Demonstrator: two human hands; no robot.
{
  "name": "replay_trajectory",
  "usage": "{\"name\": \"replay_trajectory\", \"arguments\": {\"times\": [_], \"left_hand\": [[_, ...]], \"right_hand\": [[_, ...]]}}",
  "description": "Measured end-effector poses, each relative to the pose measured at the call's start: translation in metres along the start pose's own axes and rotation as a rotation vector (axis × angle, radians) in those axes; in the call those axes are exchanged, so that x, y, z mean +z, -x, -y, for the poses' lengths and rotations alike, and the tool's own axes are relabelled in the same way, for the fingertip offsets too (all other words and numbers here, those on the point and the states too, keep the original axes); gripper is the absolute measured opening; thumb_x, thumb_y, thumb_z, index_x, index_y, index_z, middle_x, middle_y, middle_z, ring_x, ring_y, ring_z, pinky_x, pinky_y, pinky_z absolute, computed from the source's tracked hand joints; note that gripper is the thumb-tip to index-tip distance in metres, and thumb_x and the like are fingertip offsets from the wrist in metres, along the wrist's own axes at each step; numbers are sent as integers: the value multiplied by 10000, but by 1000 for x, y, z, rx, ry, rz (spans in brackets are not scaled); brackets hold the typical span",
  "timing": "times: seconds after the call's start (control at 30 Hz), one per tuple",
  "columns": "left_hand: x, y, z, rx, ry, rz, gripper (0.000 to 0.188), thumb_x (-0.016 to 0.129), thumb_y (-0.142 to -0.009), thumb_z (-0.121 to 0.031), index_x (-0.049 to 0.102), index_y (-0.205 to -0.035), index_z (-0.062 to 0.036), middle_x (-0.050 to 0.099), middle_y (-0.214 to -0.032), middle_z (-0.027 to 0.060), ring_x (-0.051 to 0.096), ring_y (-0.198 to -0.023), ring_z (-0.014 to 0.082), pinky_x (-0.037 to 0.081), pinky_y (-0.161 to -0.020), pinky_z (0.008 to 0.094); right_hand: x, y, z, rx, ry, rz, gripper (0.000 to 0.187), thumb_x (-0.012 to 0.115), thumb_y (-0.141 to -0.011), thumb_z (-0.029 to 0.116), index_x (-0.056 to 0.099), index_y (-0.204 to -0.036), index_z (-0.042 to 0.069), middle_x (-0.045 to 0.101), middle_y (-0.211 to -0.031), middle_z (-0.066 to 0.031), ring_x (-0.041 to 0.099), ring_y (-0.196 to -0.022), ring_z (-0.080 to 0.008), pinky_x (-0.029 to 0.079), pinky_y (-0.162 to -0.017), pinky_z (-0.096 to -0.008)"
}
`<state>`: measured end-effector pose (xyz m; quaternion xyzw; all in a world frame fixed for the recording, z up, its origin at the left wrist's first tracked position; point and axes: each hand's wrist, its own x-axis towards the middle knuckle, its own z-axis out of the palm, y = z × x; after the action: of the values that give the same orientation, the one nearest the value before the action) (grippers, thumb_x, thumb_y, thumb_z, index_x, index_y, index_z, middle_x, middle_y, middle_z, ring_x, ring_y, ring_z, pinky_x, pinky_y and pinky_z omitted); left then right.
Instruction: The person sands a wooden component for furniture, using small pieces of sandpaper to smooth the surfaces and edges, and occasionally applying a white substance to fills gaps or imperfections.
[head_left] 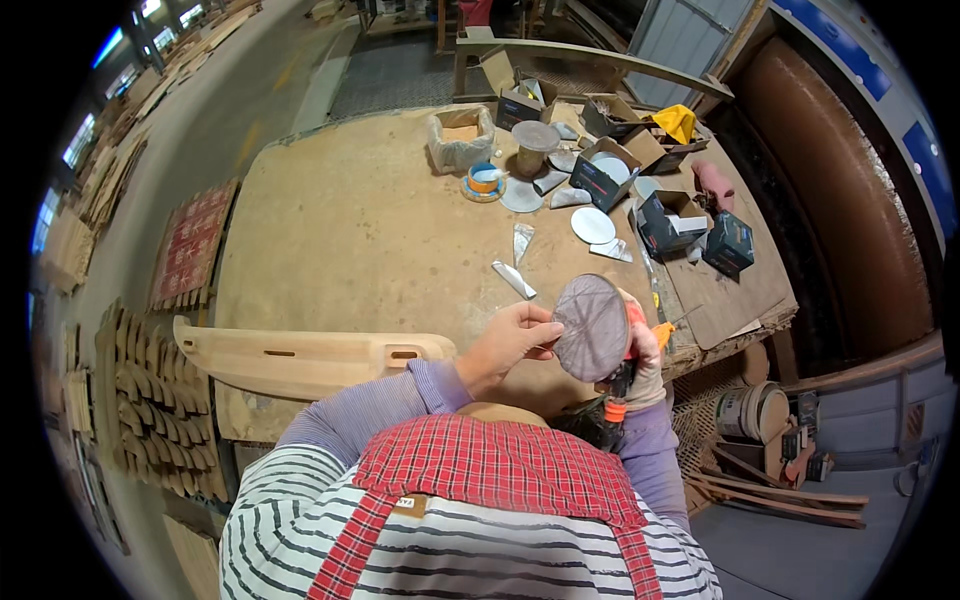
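Observation:
In front of my chest my right hand (649,362), in a pale glove, grips a red and black hand-held disc sander (633,345). Its round pad is turned up toward me and carries a worn grey-brown sanding disc (592,328) with crease lines across it. At the left edge of that disc, my left hand (510,345) is bare, thumb and fingers pinched on the rim. Much of the sander's body is hidden behind the pad. To the left of my left hand, a long pale wooden piece (315,358) with slots cut in it lies along the table's near edge.
The wide worktable (340,220) holds several dark boxes (605,178), white sanding discs (593,226), folded disc scraps (515,279), a roll of tape (484,187) and a plastic-lined box (460,138). Curved wooden parts (160,400) are stacked at left; a bucket (752,412) stands at right.

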<state>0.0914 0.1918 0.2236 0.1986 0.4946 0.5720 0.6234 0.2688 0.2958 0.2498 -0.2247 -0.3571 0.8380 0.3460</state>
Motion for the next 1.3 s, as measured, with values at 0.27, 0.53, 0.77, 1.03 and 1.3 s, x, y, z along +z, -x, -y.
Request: {"name": "replay_trajectory", "arguments": {"times": [0.27, 0.53, 0.77, 1.03, 1.3], "left_hand": [[11, 33, 0, -70, 268, 274, 235, 701, -924, -127, 637, -1113, -4, 667, -1067, 63, 648, -947, 140, 534, -873, 309], [-31, 47, -10, 111, -245, 122, 196, 782, -840, -64, 654, -986, -39, 671, -953, 27, 618, -869, 95, 516, -776, 267], [-37, 84, -28, 107, -239, -83, 234, 818, -761, 21, 628, -877, -49, 659, -916, 14, 597, -780, 65, 474, -673, 208], [-125, 113, -65, 256, -44, -559, 442, 616, -910, -76, 492, -1330, -18, 596, -1305, 129, 594, -1198, 261, 474, -1049, 438], [-79, -82, -16, 14, 130, -266, 218, 593, -940, -65, 602, -1156, -43, 664, -1069, 45, 653, -976, 124, 550, -829, 270]], "right_hand": [[9, 30, 16, -220, 532, 419, 660, 800, -698, 66, 530, -1300, 78, 590, -1232, -106, 581, -1132, -214, 464, -999, -365], [15, 27, 29, -445, 594, 642, 640, 868, -652, 113, 596, -1228, 51, 609, -1203, -146, 610, -1114, -285, 483, -965, -381], [-9, 1, 40, -546, 898, 366, 613, 856, -669, 184, 601, -1215, 76, 605, -1130, -137, 613, -1044, -298, 507, -913, -384], [-109, -87, -1, -170, 1469, -52, 573, 768, -739, 280, 561, -1248, 117, 543, -1146, -176, 607, -1009, -366, 518, -875, -435], [-147, -120, -16, -87, 1573, 16, 698, 753, -812, 375, 486, -1392, 93, 528, -1315, -184, 571, -1121, -384, 474, -975, -449]]}}
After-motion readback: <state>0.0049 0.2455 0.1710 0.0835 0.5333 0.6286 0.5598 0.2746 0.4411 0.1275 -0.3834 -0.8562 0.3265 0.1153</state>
